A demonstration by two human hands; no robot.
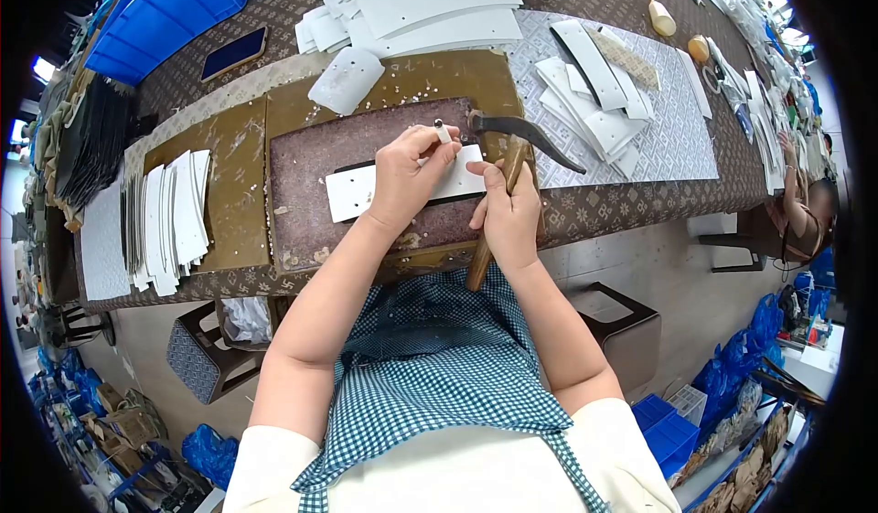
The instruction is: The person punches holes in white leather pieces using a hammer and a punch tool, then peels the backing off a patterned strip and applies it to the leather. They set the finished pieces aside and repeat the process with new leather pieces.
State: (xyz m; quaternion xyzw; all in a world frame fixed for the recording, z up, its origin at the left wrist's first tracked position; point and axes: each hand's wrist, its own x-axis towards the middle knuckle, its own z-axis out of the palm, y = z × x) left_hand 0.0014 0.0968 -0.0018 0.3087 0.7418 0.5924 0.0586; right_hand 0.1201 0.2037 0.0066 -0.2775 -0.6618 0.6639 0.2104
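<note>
My left hand (407, 170) is closed in a pinch on a small white piece with a dark tip (443, 133), just above a white strip (352, 193). This strip lies over a dark piece on the reddish-brown board (297, 161). My right hand (510, 211) is wrapped round the wooden handle of a hammer (480, 261), and its fingertips are near the strip's right end. The hammer's dark curved head (540, 138) reaches over the board's right edge.
Stacked white pieces lie at the back (439, 10), at the right (594, 111) and at the left (174, 216). A phone (234, 54) and blue bin (169, 10) are back left. A small bottle (660, 17) stands back right. Another person (807, 216) is at the far right.
</note>
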